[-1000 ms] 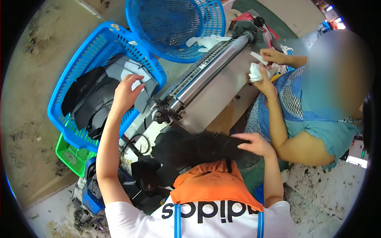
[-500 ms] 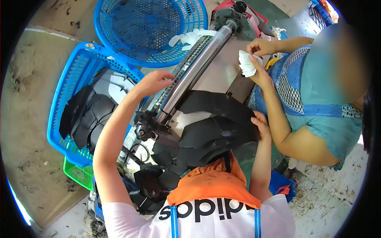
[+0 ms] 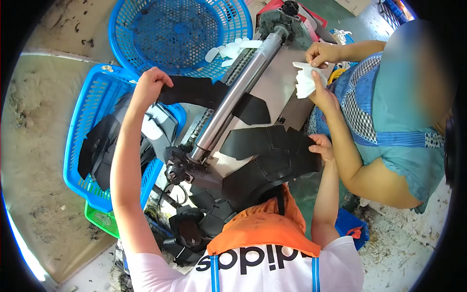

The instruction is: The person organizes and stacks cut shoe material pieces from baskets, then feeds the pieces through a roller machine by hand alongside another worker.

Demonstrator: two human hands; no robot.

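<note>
My left hand [image 3: 154, 83] pinches the end of a black curved piece [image 3: 192, 91] that passes under the shiny metal roller [image 3: 238, 97], with its other end out on the right side. My right hand [image 3: 322, 147] is closed on the edge of several overlapping black pieces [image 3: 272, 160] on the near side of the machine. Their lower edge lies by my orange apron [image 3: 262, 231]. A blue basket [image 3: 80, 141] at the left holds more black pieces [image 3: 104, 151] and some light grey ones [image 3: 158, 121].
A round blue basket [image 3: 177, 34] stands behind the roller, with white pieces [image 3: 231, 49] at its edge. At the right, a co-worker [image 3: 374, 121] holds white pieces [image 3: 307, 82]. A green basket [image 3: 103, 219] sits under the left basket. More black pieces [image 3: 214, 216] lie near my apron.
My left hand has moved from the roller out to the left and has taken hold of a black piece, which now spans the roller. My right hand still holds the black pieces.
</note>
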